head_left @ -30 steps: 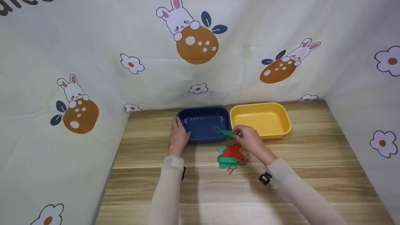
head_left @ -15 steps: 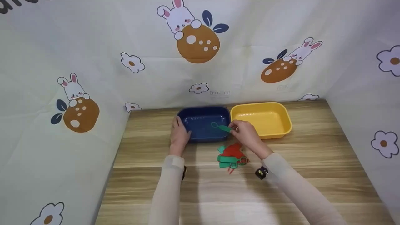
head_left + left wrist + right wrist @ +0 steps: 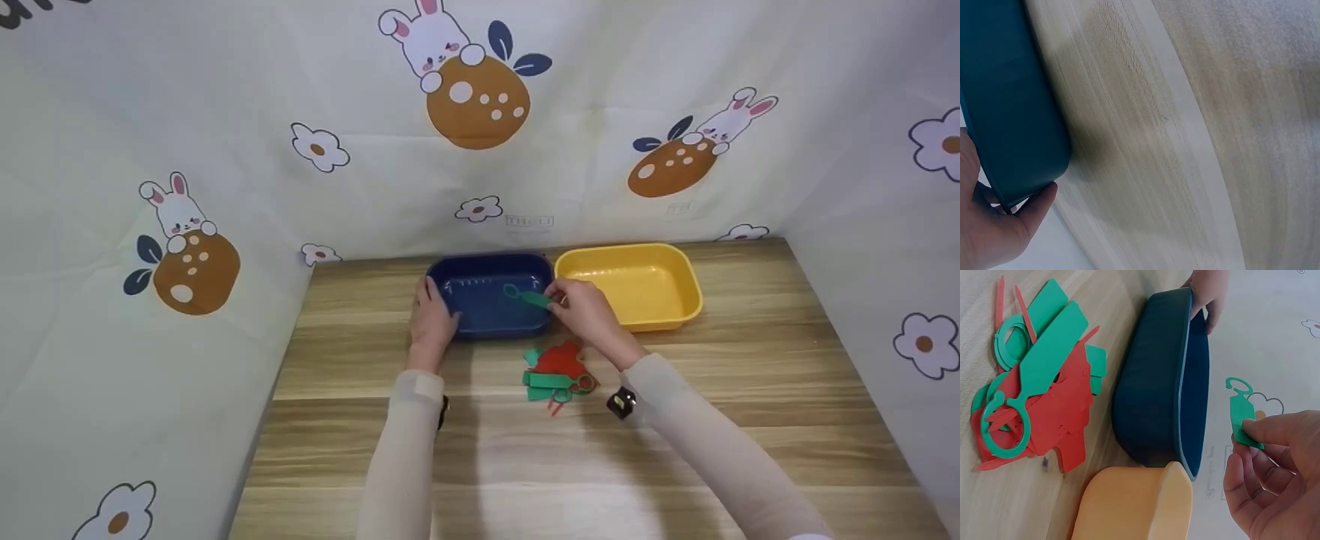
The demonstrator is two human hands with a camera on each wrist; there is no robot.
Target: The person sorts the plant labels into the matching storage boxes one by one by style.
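Note:
My right hand (image 3: 589, 311) pinches a flat green hang tag (image 3: 535, 299) with an open hook ring between thumb and fingers. The tag is over the blue bin (image 3: 499, 332), its ring pointing left. In the right wrist view the tag (image 3: 1244, 417) is upright, hook at the top. My left hand (image 3: 432, 322) grips the blue bin's left end; the left wrist view has the thumb against the bin's outer wall (image 3: 1013, 112) and fingers behind the rim. In front of the bins lies a pile of red tags (image 3: 1064, 422) with several green tags (image 3: 1053, 354) among them.
A yellow bin (image 3: 679, 319) stands to the right, against the blue bin. Behind both bins rises a pale cloth backdrop (image 3: 390, 195) printed with rabbits and flowers. Wood-grain tabletop (image 3: 345, 465) extends toward the front and both sides.
My right hand has moved slightly up and left, carrying the green hang tag farther over the blue bin. The left hand keeps its grip on the bin, and the pile is unchanged.

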